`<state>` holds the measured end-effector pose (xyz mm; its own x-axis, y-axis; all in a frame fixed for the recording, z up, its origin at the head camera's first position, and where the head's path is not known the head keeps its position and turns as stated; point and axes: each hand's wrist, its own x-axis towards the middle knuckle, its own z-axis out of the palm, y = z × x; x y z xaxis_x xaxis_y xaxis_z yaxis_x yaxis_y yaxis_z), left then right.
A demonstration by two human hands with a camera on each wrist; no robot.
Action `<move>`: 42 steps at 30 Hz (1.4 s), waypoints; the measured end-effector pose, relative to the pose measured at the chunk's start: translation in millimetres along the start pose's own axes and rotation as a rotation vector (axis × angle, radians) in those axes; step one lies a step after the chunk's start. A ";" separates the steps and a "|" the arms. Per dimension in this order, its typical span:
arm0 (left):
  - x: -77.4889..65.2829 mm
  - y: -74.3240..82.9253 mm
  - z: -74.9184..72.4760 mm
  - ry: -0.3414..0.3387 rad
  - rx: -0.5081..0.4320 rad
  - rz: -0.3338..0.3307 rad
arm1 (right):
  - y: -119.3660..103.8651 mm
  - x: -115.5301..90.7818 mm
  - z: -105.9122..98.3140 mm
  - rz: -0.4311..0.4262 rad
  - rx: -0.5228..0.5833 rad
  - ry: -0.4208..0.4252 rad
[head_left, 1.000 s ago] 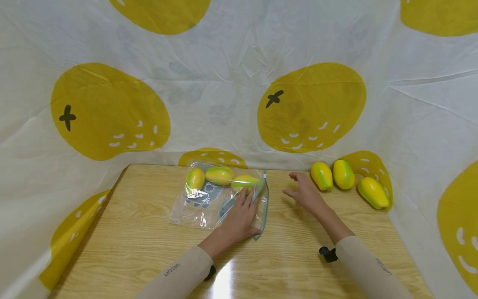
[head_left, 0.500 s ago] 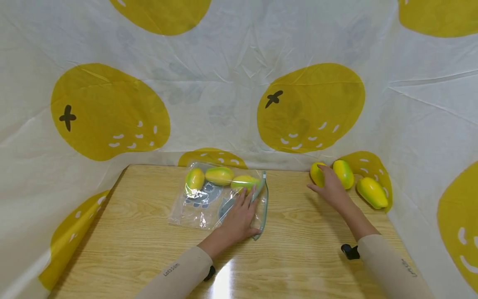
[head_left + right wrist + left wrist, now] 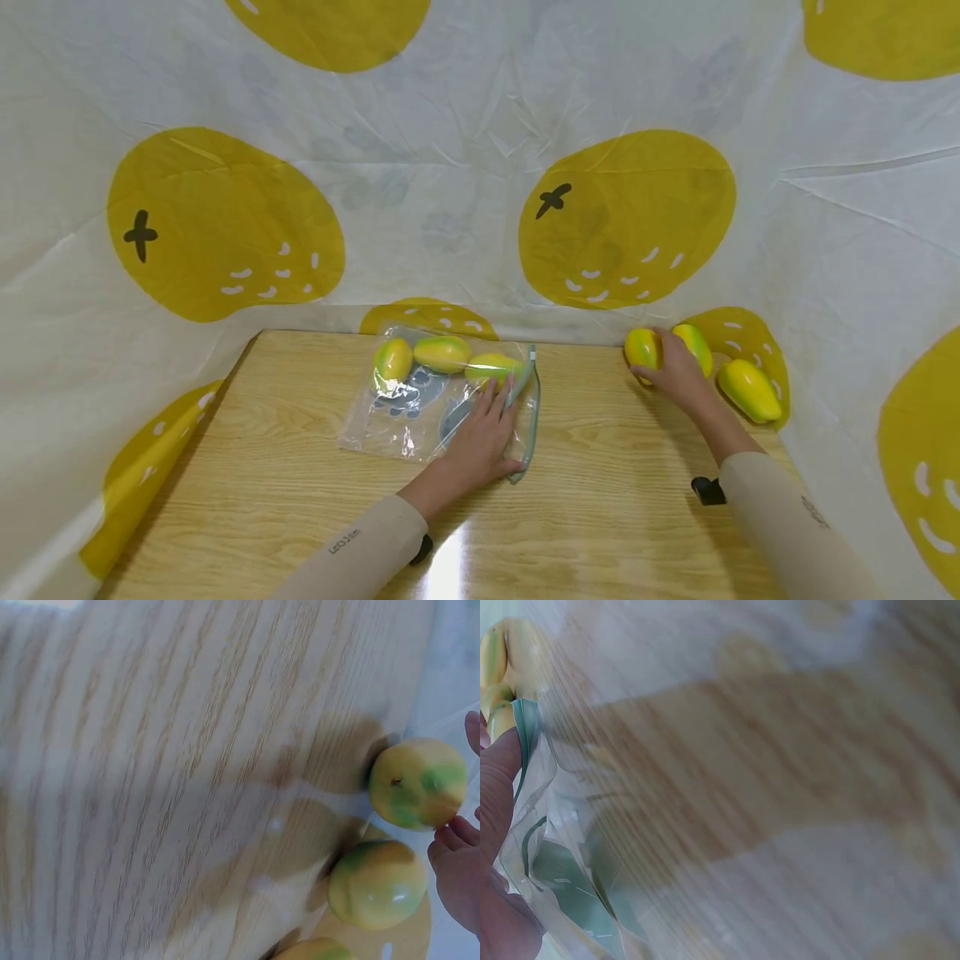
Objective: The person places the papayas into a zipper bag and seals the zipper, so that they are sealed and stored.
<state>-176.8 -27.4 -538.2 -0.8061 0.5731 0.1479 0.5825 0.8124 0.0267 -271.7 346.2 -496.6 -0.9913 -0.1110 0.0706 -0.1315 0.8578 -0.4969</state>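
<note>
In the head view, my left hand point(image 3: 478, 435) rests spread on a clear zip bag point(image 3: 408, 429) that lies on the table. The bag has a grey-green zip edge and printed animal shapes. Inside it are three yellow-green papayas point(image 3: 442, 354) in a row at the back. My right hand point(image 3: 678, 371) is at the leftmost loose papaya point(image 3: 641, 348), thumb on the near side and fingers on the far side. The right wrist view shows the fingers touching that papaya point(image 3: 417, 784). Two more loose papayas point(image 3: 750, 392) lie right of it.
The wooden table point(image 3: 585, 517) ends at a white cloth point(image 3: 435, 233) printed with large yellow fruit, which rises at the back and both sides. The loose papayas lie close to the back right corner. Black wrist cameras point(image 3: 707, 492) sit under the sleeves.
My right hand has moved right from the bag's side to the leftmost loose papaya, and its fingers have come round it. The left hand and the bag have stayed in place.
</note>
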 end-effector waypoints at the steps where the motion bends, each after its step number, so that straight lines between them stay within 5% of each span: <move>1: 0.1 0.0 0.1 0.003 -0.002 0.001 | 0.5 1.4 0.4 0.004 0.003 -0.002; 17: 0.7 0.7 -0.6 0.021 0.020 0.001 | 8.1 9.0 20.0 -0.038 0.027 0.104; 31: 0.9 0.6 0.0 0.005 0.029 -0.003 | 11.1 3.7 31.4 -0.010 0.083 0.050; 42: 1.2 0.6 0.5 0.000 0.029 -0.005 | 16.5 -2.2 40.3 -0.074 0.127 0.087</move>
<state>-177.4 -26.2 -538.4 -0.8091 0.5689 0.1474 0.5751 0.8181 -0.0010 -271.9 340.4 -539.8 -0.9754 -0.1232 0.1828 -0.2093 0.7781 -0.5923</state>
